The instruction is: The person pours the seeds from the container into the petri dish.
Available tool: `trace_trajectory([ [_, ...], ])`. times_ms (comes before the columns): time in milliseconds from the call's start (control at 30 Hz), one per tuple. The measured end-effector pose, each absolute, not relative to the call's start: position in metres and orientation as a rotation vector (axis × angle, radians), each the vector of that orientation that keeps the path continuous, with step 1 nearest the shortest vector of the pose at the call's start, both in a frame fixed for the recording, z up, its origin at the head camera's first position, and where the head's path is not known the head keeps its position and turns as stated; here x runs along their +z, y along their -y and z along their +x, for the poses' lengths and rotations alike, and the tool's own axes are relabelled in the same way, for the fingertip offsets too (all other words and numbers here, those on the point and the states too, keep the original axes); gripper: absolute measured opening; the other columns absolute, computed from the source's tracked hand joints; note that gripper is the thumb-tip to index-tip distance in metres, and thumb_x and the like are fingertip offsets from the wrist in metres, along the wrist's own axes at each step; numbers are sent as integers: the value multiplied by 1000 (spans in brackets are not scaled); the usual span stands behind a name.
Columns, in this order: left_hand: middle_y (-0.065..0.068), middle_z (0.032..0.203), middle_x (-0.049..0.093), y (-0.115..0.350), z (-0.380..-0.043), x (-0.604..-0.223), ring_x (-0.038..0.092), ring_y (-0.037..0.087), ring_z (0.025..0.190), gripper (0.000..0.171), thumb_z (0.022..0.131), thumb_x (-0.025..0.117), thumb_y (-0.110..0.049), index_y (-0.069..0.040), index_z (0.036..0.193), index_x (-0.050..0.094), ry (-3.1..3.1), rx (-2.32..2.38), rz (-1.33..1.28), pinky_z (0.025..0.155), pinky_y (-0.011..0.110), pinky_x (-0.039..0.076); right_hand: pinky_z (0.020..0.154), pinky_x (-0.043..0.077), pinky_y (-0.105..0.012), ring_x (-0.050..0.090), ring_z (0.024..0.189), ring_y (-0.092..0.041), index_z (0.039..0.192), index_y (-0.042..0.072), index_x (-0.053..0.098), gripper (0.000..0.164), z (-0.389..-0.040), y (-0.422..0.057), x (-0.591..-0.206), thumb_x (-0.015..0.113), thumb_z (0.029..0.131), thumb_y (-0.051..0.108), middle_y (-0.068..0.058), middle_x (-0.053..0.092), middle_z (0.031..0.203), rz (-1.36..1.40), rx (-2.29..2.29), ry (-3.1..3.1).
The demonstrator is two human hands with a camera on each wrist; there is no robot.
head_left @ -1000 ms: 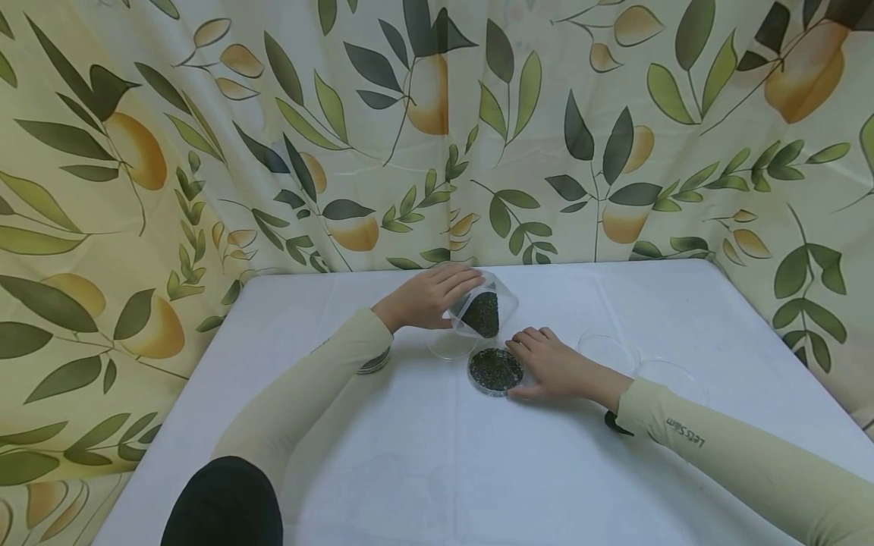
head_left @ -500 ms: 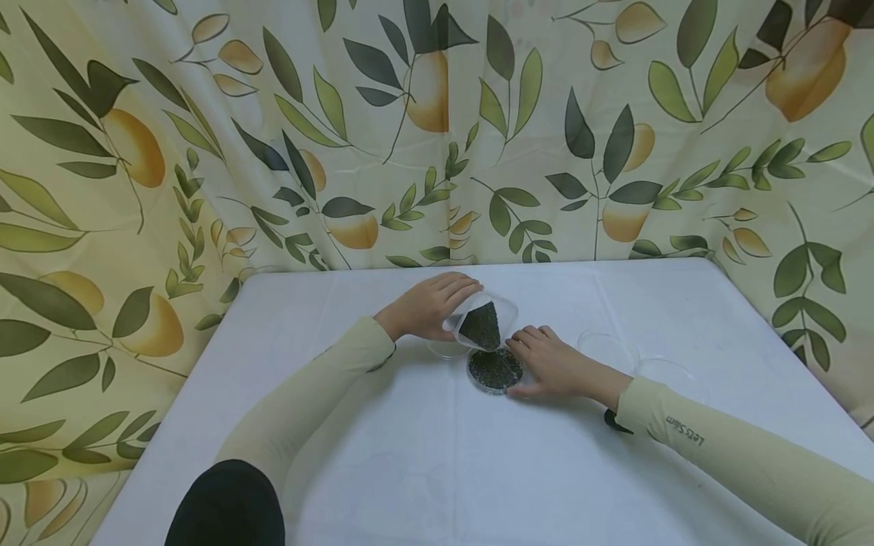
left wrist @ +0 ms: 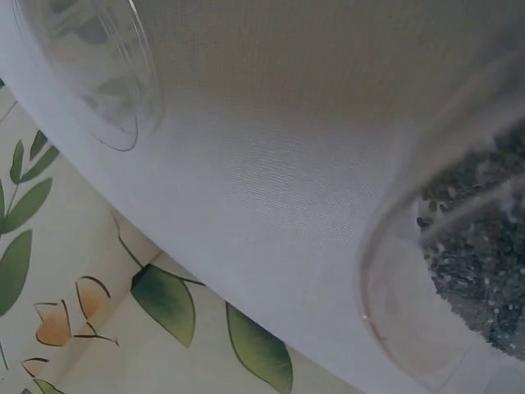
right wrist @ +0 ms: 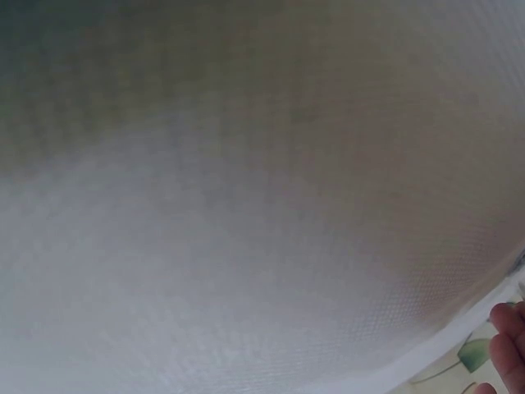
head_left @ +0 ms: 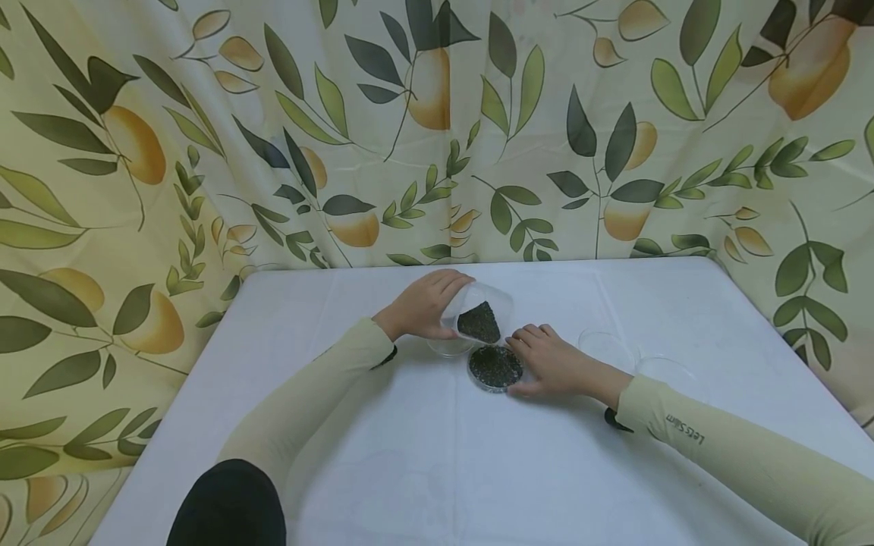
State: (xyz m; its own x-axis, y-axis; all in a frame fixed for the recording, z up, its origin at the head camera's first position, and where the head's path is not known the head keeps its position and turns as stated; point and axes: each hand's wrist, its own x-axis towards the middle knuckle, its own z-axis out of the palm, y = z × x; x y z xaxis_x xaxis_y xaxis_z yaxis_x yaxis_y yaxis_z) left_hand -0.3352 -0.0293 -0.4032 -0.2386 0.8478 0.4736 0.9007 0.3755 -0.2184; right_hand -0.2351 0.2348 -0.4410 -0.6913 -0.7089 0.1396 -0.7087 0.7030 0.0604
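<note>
My left hand [head_left: 425,305] grips a clear plastic container [head_left: 501,297] and tilts it to the right, with dark granules [head_left: 480,324] gathered near its lower lip. That lip hangs close over a round petri dish [head_left: 485,390] spread with the same dark granules. Around the dish's right side, my right hand [head_left: 556,365] holds it with thumb and fingers. In the left wrist view the container's wall [left wrist: 394,316] and the granules [left wrist: 480,263] fill the right side. Only a few fingertips [right wrist: 510,353] of the right hand show in the right wrist view.
A clear dish [head_left: 447,351] stands just behind and left of the filled one, partly covered by the container. Two faint clear round dishes or lids [head_left: 606,334] lie to the right, beyond the right wrist. The white-covered table [head_left: 423,470] ends at a patterned curtain [head_left: 512,152].
The container has come down and a little left, and is tilted less steeply. The granules in it have shrunk to a smaller heap. My right hand and the dish have stayed put.
</note>
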Motion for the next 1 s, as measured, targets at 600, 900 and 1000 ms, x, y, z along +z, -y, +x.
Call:
trace_trajectory([
  [600,16,122,59,31,-351,-403,55,28,116,88,66,73,-56,4,126,49,2131,-184,-1396,105,35,41,88,42,-44,52,109,-29,121,-5,56,77,-234,-235,-440,63,77,58,-16,59,115,1162,7,2728],
  [900,15,118,60,29,-362,-397,55,27,114,88,67,73,-58,4,125,49,2188,-164,-1348,104,34,43,91,42,-46,51,112,-29,124,-3,55,78,-234,-235,-439,63,77,59,-15,58,118,1151,20,2764],
  [1000,15,118,59,28,-367,-399,55,26,113,90,65,76,-57,3,126,49,2212,-176,-1336,103,34,43,92,42,-46,51,112,-29,124,-2,55,78,-234,-235,-439,62,77,60,-15,58,119,1153,16,2764],
])
